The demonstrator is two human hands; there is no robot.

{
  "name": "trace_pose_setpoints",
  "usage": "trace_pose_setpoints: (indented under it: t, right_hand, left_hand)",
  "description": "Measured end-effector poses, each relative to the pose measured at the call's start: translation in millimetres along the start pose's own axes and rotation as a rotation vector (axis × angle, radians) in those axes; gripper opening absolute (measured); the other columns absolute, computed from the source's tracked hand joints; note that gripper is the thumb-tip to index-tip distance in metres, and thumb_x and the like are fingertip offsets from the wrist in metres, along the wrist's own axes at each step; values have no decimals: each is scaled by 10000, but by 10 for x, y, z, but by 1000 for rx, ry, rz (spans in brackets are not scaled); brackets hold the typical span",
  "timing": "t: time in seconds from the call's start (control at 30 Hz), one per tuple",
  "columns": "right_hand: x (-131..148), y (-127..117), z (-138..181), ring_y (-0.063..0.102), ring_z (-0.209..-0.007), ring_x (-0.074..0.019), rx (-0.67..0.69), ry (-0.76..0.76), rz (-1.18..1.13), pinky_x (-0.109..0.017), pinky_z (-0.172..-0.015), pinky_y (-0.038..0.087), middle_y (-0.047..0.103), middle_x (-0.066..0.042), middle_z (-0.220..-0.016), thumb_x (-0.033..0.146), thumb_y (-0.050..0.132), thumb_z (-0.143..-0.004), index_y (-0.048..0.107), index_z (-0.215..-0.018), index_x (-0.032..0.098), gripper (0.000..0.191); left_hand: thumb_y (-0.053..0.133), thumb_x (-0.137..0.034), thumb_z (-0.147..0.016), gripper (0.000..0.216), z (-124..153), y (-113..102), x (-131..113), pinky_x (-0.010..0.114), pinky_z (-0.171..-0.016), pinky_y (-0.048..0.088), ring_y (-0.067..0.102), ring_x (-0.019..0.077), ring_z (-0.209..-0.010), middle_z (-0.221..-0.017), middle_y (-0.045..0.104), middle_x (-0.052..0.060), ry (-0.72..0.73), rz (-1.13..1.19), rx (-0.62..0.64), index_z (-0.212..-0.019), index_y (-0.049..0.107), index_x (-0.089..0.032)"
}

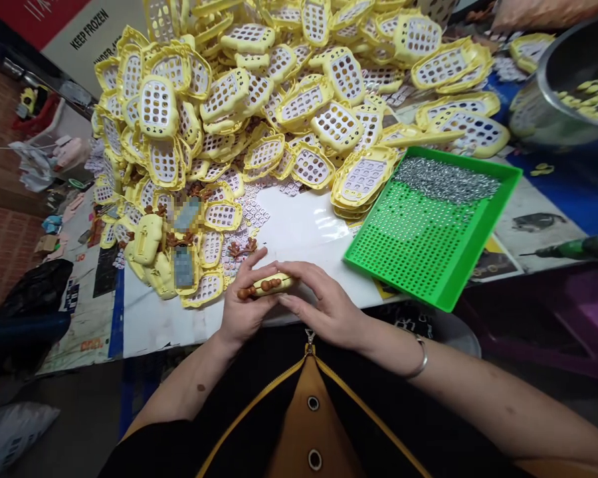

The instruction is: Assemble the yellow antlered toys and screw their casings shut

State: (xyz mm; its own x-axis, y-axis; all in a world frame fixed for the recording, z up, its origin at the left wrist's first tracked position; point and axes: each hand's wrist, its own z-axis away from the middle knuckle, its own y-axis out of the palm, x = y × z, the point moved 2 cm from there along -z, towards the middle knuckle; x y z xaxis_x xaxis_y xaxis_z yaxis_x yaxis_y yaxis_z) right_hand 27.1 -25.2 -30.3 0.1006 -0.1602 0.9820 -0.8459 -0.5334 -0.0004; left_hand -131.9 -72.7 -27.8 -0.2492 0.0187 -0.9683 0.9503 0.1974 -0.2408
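Close to my body, at the table's front edge, both my hands grip one small yellow plastic toy casing (279, 281) with brown knobbly antler-like parts on its side. My left hand (244, 299) is wrapped round the end with the brown parts, its index finger raised. My right hand (329, 302) pinches the other end between thumb and fingers. The casing is held edge-on, so its faces are hidden. Just beyond my left hand lies a loose brown antler piece (242, 248) on the white tabletop (299, 219).
A big heap of yellow casings with white button grids (299, 103) fills the back. To the right, a green perforated tray (428, 232) holds many small screws (446, 179). Beyond it stand a metal pot (543, 99) and a power screwdriver (578, 247). Closed yellow casings (152, 252) lie left.
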Motion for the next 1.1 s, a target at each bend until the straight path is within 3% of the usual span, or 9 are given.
trace_pose_setpoints:
  t: [0.07,0.17,0.3,0.47,0.6,0.73,0.9,1.03,1.1]
  right_hand:
    - [31,-34,-14,623,-981,-189,-5,-98,153,-354,-880,490,676,-83,-1051,256,587,-859,565,-1101,201,249]
    - [52,-45,-39,622,-811,-172,-4,-120,269,-312,-728,509,670,-61,-885,233,562,-874,580,-992,188,128]
    - [58,-5,-54,583,-724,-166,-80,-178,304,-295,-646,491,615,-49,-775,203,541,-868,578,-897,173,56]
    - [17,10,-86,604,-758,-163,-100,-166,231,-297,-681,501,642,-53,-808,201,566,-863,594,-899,176,52]
    - [-38,-105,-63,638,-822,-158,-89,-98,154,-291,-726,530,668,-54,-897,241,581,-871,595,-991,196,128]
    - [-44,-160,7,649,-861,-168,22,-145,246,-295,-740,547,669,-72,-968,208,572,-869,556,-1095,202,227]
    - [-52,-110,49,644,-865,-183,-110,-224,321,-320,-751,544,667,-76,-929,152,530,-869,567,-1030,206,174]
    - [-187,-78,47,649,-820,-185,-134,-28,110,-325,-722,557,665,-55,-902,265,540,-882,586,-969,217,109]
    - [-242,-98,48,662,-837,-188,-122,62,21,-333,-729,568,665,-56,-955,321,555,-880,564,-1051,230,194]
  left_hand:
    - [821,-272,-629,352,-16,-19,-28,367,-935,508,520,268,-1243,-1350,537,113,19,-80,-31,-964,724,-226]
    - [806,-203,-644,321,-52,4,-111,323,-862,527,638,204,-1035,-1098,677,76,102,-133,-8,-952,727,-241]
    - [775,-137,-666,288,-115,46,-202,280,-763,533,668,154,-821,-876,723,29,214,-105,28,-927,730,-249]
    - [797,-180,-647,310,-138,-5,-82,311,-821,528,666,182,-898,-959,719,50,97,-42,43,-943,722,-236]
    - [705,-293,-769,308,-95,-73,27,338,-860,528,664,203,-966,-1085,702,92,-14,53,41,-1066,689,-215]
    - [679,-214,-785,215,-89,-23,-101,335,-846,536,673,195,-922,-982,738,73,159,-152,44,-997,717,-216]
    - [686,-181,-770,173,-130,93,-171,336,-826,548,682,183,-868,-914,747,52,242,-176,-31,-936,715,-218]
    - [649,-260,-806,289,-131,89,-126,322,-807,544,680,197,-918,-1029,724,81,108,-125,58,-1088,648,-193]
    - [631,-268,-815,308,-121,49,-149,325,-808,537,678,204,-922,-1039,716,86,100,-222,110,-1112,625,-185]
